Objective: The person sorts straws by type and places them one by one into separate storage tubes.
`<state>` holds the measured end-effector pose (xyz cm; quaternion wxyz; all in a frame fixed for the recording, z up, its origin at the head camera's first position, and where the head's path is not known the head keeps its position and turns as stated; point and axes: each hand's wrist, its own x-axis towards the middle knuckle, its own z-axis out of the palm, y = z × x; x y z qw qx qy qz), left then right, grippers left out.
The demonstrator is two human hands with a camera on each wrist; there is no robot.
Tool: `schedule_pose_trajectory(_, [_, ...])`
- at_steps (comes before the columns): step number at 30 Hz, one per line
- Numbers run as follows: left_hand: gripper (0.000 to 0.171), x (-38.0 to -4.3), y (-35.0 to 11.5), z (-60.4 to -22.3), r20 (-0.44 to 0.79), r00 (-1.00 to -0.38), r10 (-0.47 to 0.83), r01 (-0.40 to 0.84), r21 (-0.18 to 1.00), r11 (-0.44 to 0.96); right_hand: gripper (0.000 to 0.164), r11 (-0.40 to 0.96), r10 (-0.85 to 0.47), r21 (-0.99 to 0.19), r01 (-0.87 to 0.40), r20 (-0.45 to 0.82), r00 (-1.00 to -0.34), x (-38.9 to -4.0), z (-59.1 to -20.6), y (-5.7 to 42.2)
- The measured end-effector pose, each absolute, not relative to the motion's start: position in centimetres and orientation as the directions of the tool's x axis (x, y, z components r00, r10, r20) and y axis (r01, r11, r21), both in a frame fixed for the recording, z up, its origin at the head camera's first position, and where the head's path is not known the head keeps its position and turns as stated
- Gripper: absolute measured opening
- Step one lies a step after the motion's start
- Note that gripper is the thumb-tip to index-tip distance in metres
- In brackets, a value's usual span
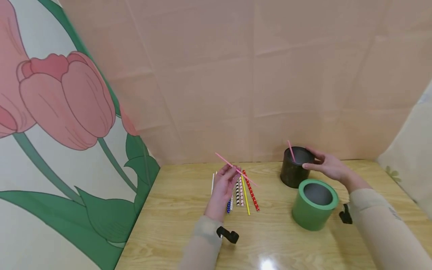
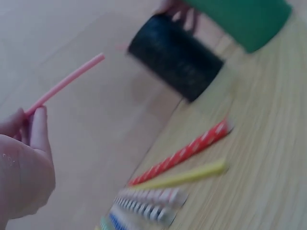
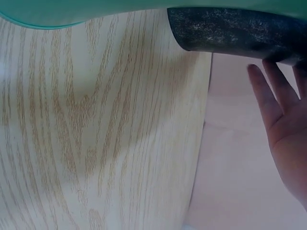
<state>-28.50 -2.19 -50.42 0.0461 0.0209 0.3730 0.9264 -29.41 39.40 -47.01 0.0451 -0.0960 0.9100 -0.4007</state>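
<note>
From my end, the left hand [image 1: 225, 184] pinches a pink straw [image 2: 67, 84] above the loose straws [image 1: 245, 195], while the right hand [image 1: 325, 166] grips the black can [image 1: 291, 173], a second straw [image 1: 291, 151] leaning inside. I judge this mid-transfer; next I'd want the pinched one carried rightward, tipped upright and lowered into that can.

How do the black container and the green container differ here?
The black container has a pink straw poking out; no straw shows in the green container.
The right hand holds the black container by its rim, while the green container is untouched.
The green container's rim is broad, the black container's thin.
Both have round, open tops and dark interiors.
</note>
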Motion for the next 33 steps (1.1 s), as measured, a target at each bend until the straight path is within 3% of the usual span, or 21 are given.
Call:
schedule_pose_trajectory(9, [0.028, -27.3, 3.9, -50.0, 0.131, -0.971, 0.198, -0.053, 0.693, -0.719, 0.099, 0.654, -0.199, -0.746, -0.124, -0.011, -0.98, -29.4, -46.9, 39.4])
schedule_pose_trajectory(33, [0.021, -28.3, 8.6, -47.9, 0.164, -0.986, 0.043, 0.085, 0.697, -0.712, 0.098, 0.637, -0.214, -0.757, -0.143, 0.005, -0.977, -29.2, -46.6, 39.0])
